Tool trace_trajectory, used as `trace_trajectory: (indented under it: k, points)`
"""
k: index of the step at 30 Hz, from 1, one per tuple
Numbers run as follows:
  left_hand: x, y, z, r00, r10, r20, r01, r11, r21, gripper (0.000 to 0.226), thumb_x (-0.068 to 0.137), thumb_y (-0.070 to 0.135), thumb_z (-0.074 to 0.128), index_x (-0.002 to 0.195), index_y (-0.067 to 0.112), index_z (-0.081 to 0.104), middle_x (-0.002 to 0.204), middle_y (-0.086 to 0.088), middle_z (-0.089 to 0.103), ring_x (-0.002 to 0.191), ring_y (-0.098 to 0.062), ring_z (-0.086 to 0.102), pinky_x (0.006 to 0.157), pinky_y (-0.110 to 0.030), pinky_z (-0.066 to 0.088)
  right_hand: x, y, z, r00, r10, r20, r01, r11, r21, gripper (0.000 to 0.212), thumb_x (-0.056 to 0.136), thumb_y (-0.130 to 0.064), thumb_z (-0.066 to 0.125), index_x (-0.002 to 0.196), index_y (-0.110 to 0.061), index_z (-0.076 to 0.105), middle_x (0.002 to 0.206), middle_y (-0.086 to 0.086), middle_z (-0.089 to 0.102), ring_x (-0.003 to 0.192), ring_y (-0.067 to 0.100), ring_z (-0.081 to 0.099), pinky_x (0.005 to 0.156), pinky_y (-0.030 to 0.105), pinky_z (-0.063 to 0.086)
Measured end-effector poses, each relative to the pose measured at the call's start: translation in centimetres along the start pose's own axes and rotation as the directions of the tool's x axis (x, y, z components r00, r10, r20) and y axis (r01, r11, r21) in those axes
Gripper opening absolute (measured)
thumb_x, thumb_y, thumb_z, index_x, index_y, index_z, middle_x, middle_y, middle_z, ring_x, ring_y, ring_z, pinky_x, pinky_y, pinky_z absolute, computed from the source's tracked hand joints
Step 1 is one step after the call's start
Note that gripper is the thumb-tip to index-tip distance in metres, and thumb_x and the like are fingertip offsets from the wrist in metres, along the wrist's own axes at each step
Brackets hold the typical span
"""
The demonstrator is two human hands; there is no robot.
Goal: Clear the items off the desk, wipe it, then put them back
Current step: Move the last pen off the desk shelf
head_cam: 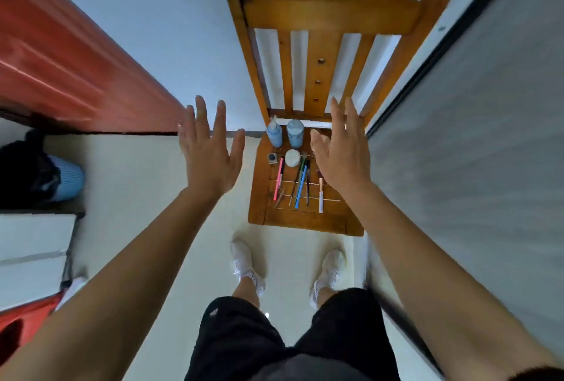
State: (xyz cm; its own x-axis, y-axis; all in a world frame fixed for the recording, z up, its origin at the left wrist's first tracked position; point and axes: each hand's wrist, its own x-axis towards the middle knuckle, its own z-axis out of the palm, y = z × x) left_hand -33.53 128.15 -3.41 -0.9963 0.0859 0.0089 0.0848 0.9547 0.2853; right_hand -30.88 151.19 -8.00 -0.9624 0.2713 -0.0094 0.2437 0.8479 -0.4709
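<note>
A wooden chair (305,221) stands in front of me with small items on its seat. At the back of the seat stand a blue pump bottle (274,133) and a blue jar (295,133). In front of them lie a white round tub (293,157), a small dark pot (272,158), a pink pen (279,177), a blue pen (300,186), a black pen (308,182) and a makeup brush (320,194). My left hand (209,150) is stretched out flat, left of the chair, holding nothing. Above the seat's right side my right hand (340,151) is spread flat, also holding nothing.
A grey desk surface (476,148) runs along the right. A red door (67,56) is at the left, with a dark bag and a blue bin (68,177) below it. White boxes (33,246) sit at the lower left. My white shoes stand on the pale floor (146,185).
</note>
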Motion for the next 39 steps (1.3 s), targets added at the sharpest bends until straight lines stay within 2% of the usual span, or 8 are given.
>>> trace_trajectory:
  k: [3, 8, 14, 21, 23, 28, 35, 39]
  points:
    - [-0.6, -0.9, -9.2, 0.983, -0.054, -0.176, 0.053, 0.999, -0.009, 0.064, 0.104, 0.052, 0.024, 0.159, 0.020, 0.018, 0.166, -0.014, 0.004, 0.153, -0.036, 0.000, 0.119, -0.061, 0.010, 2.2, -7.3, -4.8, 0.968, -0.248, -0.047, 0.252, 0.962, 0.105, 0.066, 0.103, -0.058, 0.031, 0.160, -0.029, 0.012, 0.168, 0.008, 0.010, 0.153, 0.031, 0.017, 0.118, 0.046, 0.021]
    - [-3.4, -6.6, -23.2, 0.876, -0.158, -0.455, 0.220, 0.972, 0.085, 0.063, 0.104, 0.052, 0.028, 0.158, 0.021, 0.018, 0.166, -0.014, 0.004, 0.153, -0.036, 0.000, 0.119, -0.060, 0.009, 2.9, -21.9, -10.7, 0.835, -0.516, -0.192, 0.545, 0.823, 0.159, 0.065, 0.105, -0.053, 0.037, 0.160, -0.026, 0.016, 0.169, 0.007, 0.008, 0.153, 0.029, 0.017, 0.116, 0.040, 0.022]
    - [-13.1, -19.5, -32.4, 0.720, -0.292, -0.630, 0.412, 0.910, 0.049, 0.068, 0.100, 0.053, 0.035, 0.157, 0.019, 0.024, 0.165, -0.016, 0.008, 0.152, -0.039, 0.005, 0.118, -0.064, 0.014, -3.2, -39.9, -9.1, 0.588, -0.741, -0.324, 0.809, 0.540, 0.234, 0.060, 0.104, -0.046, 0.045, 0.156, -0.020, 0.031, 0.163, 0.013, 0.025, 0.146, 0.028, 0.033, 0.111, 0.041, 0.038]
    - [-27.6, -38.8, -38.9, 0.564, -0.471, -0.678, 0.674, 0.738, 0.047, 0.070, 0.099, 0.057, 0.027, 0.157, 0.018, 0.023, 0.165, -0.016, 0.006, 0.153, -0.036, 0.002, 0.119, -0.063, 0.012, -16.7, -61.0, 1.0, 0.367, -0.896, -0.250, 0.904, 0.279, 0.324, 0.061, 0.101, -0.042, 0.054, 0.153, -0.016, 0.038, 0.160, 0.014, 0.033, 0.144, 0.029, 0.037, 0.114, 0.041, 0.039]
    - [-31.1, -43.2, -40.1, 0.514, -0.524, -0.679, 0.733, 0.679, 0.031, 0.069, 0.099, 0.056, 0.030, 0.157, 0.018, 0.024, 0.165, -0.017, 0.007, 0.152, -0.037, 0.004, 0.118, -0.064, 0.014, -20.4, -65.9, 3.7, 0.330, -0.921, -0.206, 0.900, 0.240, 0.364, 0.062, 0.100, -0.042, 0.055, 0.154, -0.017, 0.037, 0.160, 0.014, 0.033, 0.144, 0.028, 0.036, 0.112, 0.040, 0.038]
    - [-35.5, -52.3, -41.6, 0.400, -0.612, -0.683, 0.812, 0.582, -0.046, 0.069, 0.097, 0.053, 0.035, 0.156, 0.015, 0.028, 0.164, -0.019, 0.012, 0.152, -0.038, 0.009, 0.116, -0.066, 0.019, -25.6, -74.7, 9.6, 0.184, -0.979, -0.084, 0.903, 0.135, 0.407, 0.063, 0.101, -0.052, 0.043, 0.156, -0.024, 0.026, 0.163, 0.011, 0.028, 0.145, 0.027, 0.035, 0.108, 0.040, 0.043]
    - [-34.2, -64.2, -40.5, 0.311, -0.720, -0.621, 0.876, 0.470, -0.107, 0.075, 0.095, 0.061, 0.027, 0.157, 0.019, 0.025, 0.166, -0.016, 0.007, 0.152, -0.036, 0.006, 0.116, -0.065, 0.016, -24.9, -86.1, 20.1, 0.093, -0.995, 0.040, 0.886, 0.101, 0.452, 0.066, 0.102, -0.053, 0.041, 0.157, -0.023, 0.023, 0.162, 0.008, 0.030, 0.146, 0.024, 0.035, 0.110, 0.038, 0.042]
    - [-32.3, -70.7, -41.2, 0.239, -0.811, -0.535, 0.924, 0.360, -0.132, 0.081, 0.091, 0.066, 0.023, 0.158, 0.019, 0.023, 0.166, -0.014, 0.004, 0.153, -0.034, 0.003, 0.118, -0.062, 0.014, -24.1, -94.3, 25.9, 0.045, -0.994, 0.098, 0.875, 0.087, 0.476, 0.063, 0.103, -0.052, 0.040, 0.157, -0.023, 0.025, 0.159, 0.003, 0.037, 0.143, 0.020, 0.039, 0.109, 0.031, 0.040]
